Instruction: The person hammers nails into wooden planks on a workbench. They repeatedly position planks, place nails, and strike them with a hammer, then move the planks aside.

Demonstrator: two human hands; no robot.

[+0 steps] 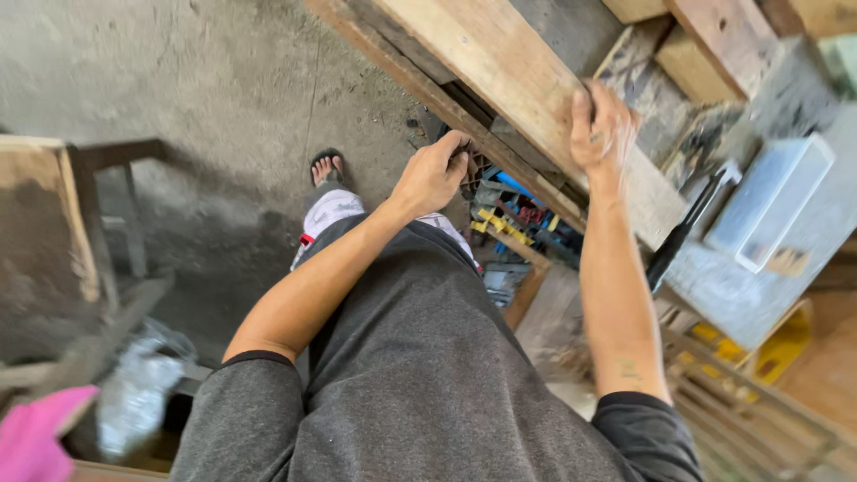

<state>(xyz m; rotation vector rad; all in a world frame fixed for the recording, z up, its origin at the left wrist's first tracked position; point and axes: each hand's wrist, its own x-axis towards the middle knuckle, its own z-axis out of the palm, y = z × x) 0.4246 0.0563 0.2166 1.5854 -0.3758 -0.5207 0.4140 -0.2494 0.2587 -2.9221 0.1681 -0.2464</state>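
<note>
Grey-sleeved forearms reach forward over a grey shirt. Left hand (435, 175) curls its fingers around the near lower edge of the long pale wooden plank (500, 67), which lies slanted across a cluttered bench; right hand (603, 129) drapes its fingers over the plank's top face. It looks stiff, rough and fairly heavy, best gripped at both long edges, 2 hands apart.

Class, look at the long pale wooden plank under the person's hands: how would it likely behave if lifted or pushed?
The plank looks thick and long, so probably stiff and fairly heavy. Its flat faces suggest sliding, not rolling. The right hand and left hand grip its opposite edges, which hints that it needs two hands.
</note>
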